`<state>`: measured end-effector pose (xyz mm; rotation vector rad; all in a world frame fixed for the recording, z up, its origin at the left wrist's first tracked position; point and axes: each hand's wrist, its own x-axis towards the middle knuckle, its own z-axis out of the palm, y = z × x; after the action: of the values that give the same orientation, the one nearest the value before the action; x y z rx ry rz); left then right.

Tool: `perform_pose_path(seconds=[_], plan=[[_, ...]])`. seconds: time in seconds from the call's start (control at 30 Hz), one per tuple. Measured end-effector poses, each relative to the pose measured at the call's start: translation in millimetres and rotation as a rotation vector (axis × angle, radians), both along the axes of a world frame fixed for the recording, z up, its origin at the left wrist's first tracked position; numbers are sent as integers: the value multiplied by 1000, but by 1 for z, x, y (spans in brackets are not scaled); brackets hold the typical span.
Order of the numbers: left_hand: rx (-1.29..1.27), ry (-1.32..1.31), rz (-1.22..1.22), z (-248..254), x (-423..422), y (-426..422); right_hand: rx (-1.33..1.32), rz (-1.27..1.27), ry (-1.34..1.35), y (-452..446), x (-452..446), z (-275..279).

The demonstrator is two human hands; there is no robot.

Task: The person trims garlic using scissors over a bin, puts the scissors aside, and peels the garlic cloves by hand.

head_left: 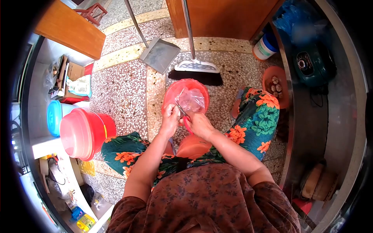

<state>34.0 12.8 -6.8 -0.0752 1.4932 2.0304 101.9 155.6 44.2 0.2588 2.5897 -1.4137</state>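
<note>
1. Red-handled scissors point(187, 124) are gripped by the right hand point(200, 124), over the near rim of the red basin point(167, 96).
2. Left hand point(169, 120) is pinched beside the blades, its content unclear; fingertips should be placed outside the cutting line.

There is one broom point(194, 66), one dustpan point(160, 54) and one pair of scissors point(187, 124). I count also one green appliance point(315, 64) and one lidded red bucket point(79, 134).
</note>
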Motion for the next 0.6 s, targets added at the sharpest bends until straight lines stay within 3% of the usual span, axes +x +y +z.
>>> perform_pose_path(seconds=[0.2,0.47,0.6], plan=[[43,-128,-51,-3,-5,-2,3,-20,56,1,-1,-28],[-59,-161,-141,-2,-13,-2,-263,-144,-80,7,-5,-42],[-49,-136,-125,-10,-15,-4,-74,-103,-56,11,-7,-45]])
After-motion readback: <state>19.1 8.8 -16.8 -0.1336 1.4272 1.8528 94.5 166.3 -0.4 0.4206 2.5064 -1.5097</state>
